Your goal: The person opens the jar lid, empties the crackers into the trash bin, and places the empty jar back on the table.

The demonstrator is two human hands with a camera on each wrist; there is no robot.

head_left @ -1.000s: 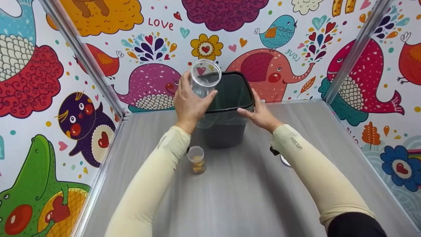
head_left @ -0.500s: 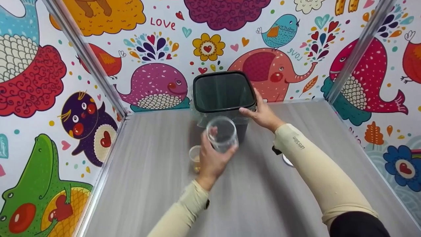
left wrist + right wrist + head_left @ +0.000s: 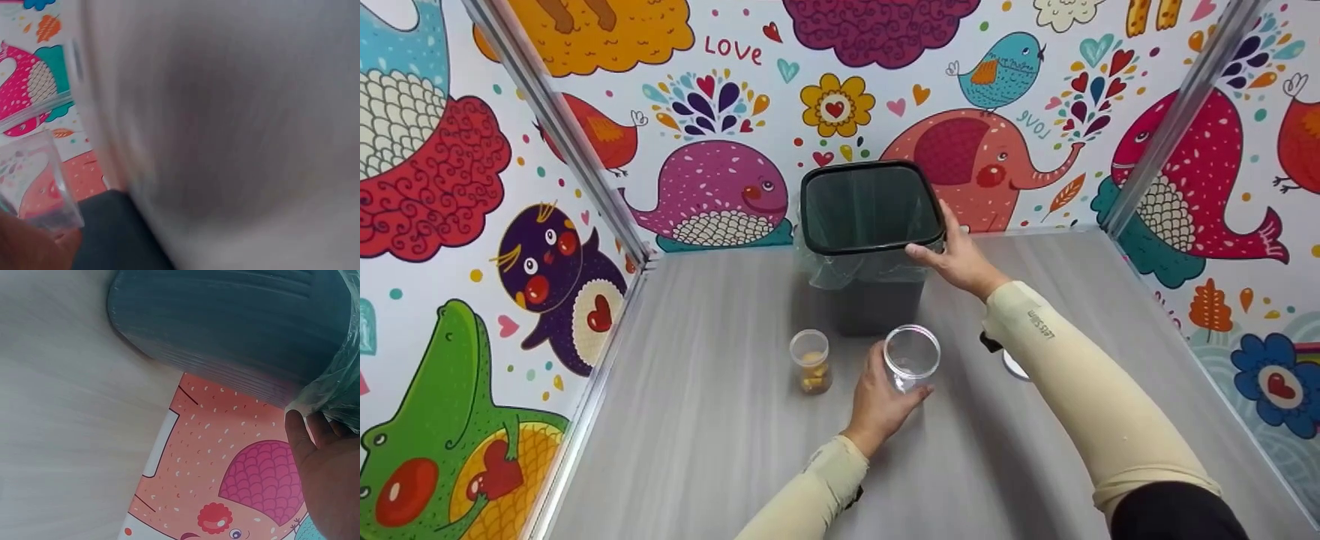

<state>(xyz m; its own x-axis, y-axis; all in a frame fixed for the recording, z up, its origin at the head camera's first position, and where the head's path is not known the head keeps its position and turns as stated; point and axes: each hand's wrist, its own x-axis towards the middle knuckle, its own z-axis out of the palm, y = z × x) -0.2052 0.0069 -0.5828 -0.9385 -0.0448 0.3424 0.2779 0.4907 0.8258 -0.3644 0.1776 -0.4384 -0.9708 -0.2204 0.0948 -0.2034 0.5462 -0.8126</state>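
In the head view my left hand grips a clear, wide-mouthed plastic jar, thumb on one side and fingers on the other. The jar stands low in front of the bin, mouth up, with nothing seen inside. At the left edge of the left wrist view, the jar's clear wall shows above the hand. My right hand holds the front right corner of the dark trash bin, its thumb at the black rim. In the right wrist view its fingers lie against the see-through liner.
Left of the jar stands a small clear cup with yellow-orange pieces in it. A white round disc lies partly hidden behind the right forearm. Printed panels border the grey table at the back and sides.
The left hand has carried the jar from above the bin's opening down and to the right, in front of the bin. The right hand has stayed at the bin's corner.
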